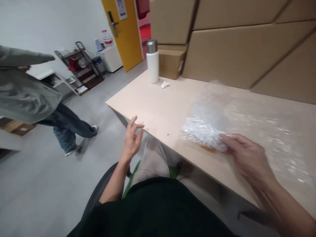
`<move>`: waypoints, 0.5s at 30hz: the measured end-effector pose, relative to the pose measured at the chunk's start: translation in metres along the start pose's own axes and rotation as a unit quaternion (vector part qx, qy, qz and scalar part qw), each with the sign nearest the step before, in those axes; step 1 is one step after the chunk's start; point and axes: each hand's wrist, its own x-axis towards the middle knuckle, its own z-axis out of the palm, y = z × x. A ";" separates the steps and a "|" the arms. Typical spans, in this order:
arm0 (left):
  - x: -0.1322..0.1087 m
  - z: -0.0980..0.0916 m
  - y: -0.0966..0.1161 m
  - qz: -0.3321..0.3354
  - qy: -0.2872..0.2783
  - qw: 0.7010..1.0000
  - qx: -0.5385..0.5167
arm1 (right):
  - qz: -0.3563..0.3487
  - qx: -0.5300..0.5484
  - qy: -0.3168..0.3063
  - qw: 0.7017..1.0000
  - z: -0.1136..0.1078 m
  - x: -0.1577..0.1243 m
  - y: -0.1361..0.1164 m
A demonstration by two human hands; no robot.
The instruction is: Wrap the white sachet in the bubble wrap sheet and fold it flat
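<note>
Clamping bubble wrap (204, 123) in R hand (249, 158) fingers; L hand (132, 140) raised nr table (148, 102) (fingers apart).

Clear bubble wrap (206, 121) on a pale wood-toned tabletop (133, 95)
From my end I see the wrap speckled with silvery-white glints, an orange patch (208, 148) at its lower edge; the cardboard boxes (222, 54) are plain brown, the bottle (153, 67) white with a silver-grey cap (151, 46), the door (127, 44) yellow; I also make out a very dark green top (153, 210), beige trousers (153, 158), a grey-green jacket (24, 95) and blue jeans (65, 126) against grey floor (44, 184)
</note>
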 end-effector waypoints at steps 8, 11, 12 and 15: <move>0.035 0.107 0.079 0.101 -0.287 0.946 -0.112 | -0.048 -0.062 -0.051 0.996 -0.018 0.000 0.022; 0.051 0.132 0.086 0.043 -0.274 0.951 -0.139 | -0.013 -0.125 -0.099 0.987 -0.019 0.002 0.020; 0.056 0.138 0.087 0.035 -0.261 0.954 -0.147 | -0.010 -0.172 -0.120 0.978 -0.018 0.003 0.016; 0.069 0.150 0.089 -0.017 -0.236 0.955 -0.178 | -0.094 -0.359 -0.105 0.923 -0.013 0.006 0.002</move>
